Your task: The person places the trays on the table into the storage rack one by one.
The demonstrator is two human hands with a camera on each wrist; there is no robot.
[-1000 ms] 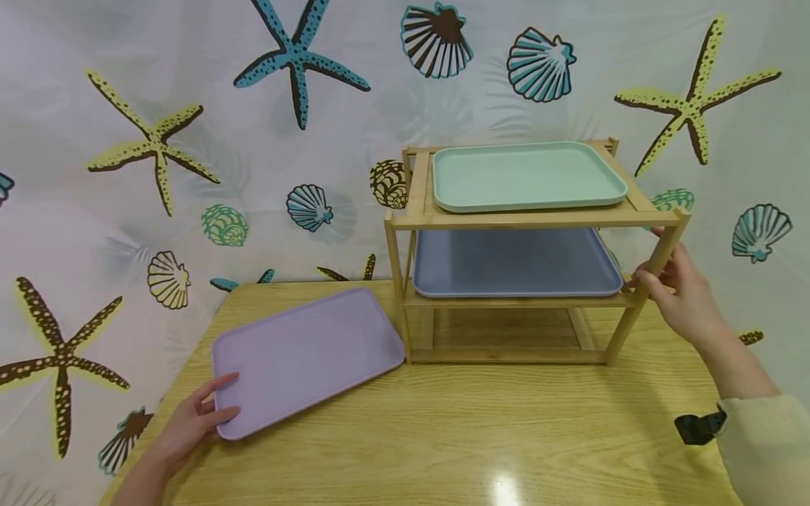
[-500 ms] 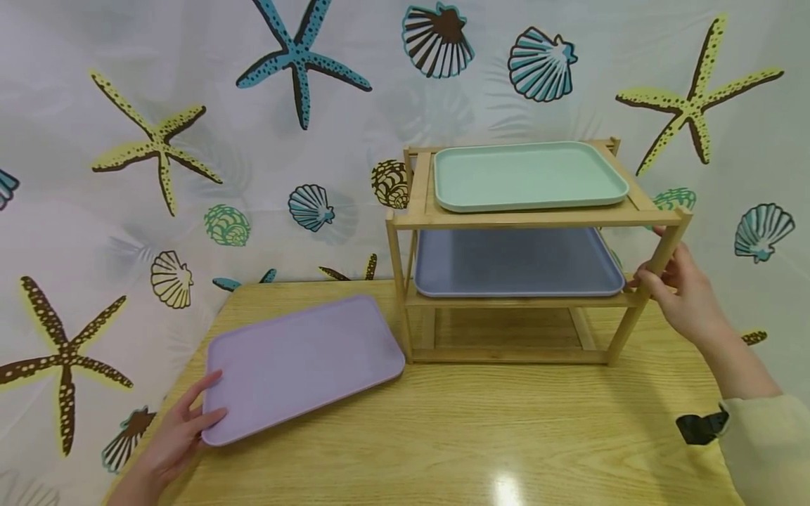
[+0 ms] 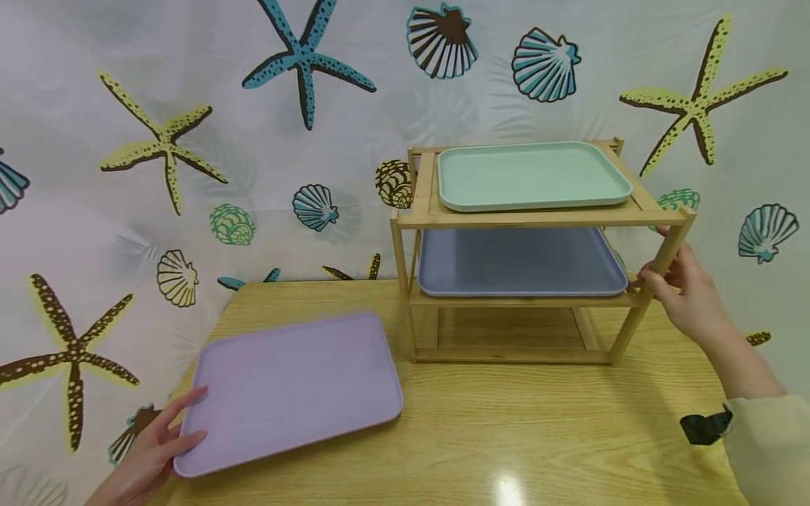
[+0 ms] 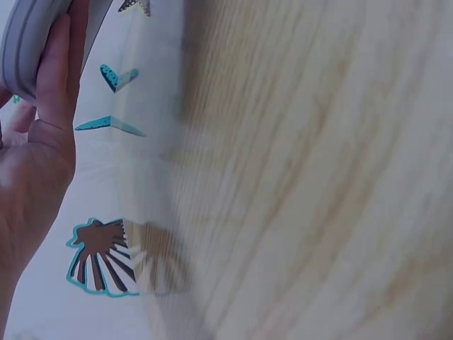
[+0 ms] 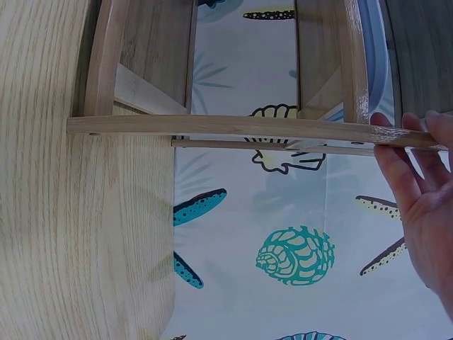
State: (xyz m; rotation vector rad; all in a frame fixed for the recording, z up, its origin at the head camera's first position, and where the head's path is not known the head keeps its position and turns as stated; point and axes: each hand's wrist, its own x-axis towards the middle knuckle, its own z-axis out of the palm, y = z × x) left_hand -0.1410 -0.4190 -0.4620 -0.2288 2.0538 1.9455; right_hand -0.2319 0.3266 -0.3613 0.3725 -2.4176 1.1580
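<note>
My left hand [image 3: 154, 447] grips the near left corner of a lavender tray [image 3: 297, 390], thumb on top and fingers underneath. In the left wrist view the tray's rim [image 4: 27, 53] sits between thumb and fingers. The tray lies to the left of a three-level wooden rack [image 3: 528, 357], overlapping the table in the head view. My right hand [image 3: 686, 292] holds the rack's front right post at middle-shelf height; in the right wrist view its fingers wrap the post [image 5: 248, 127]. A mint green tray [image 3: 534, 176] rests on the top shelf, a blue-grey tray [image 3: 522, 263] on the middle one.
The rack stands on a light wooden table [image 3: 506, 436], towards its back right. A white curtain [image 3: 354, 140] printed with starfish and shells hangs behind and at the left side. A black strap [image 3: 705, 427] hangs by the right sleeve [image 3: 766, 436].
My left hand has drawn the lavender tray left and towards me, away from the rack's left side. The right hand keeps its hold on the post, and the rack has stayed put.
</note>
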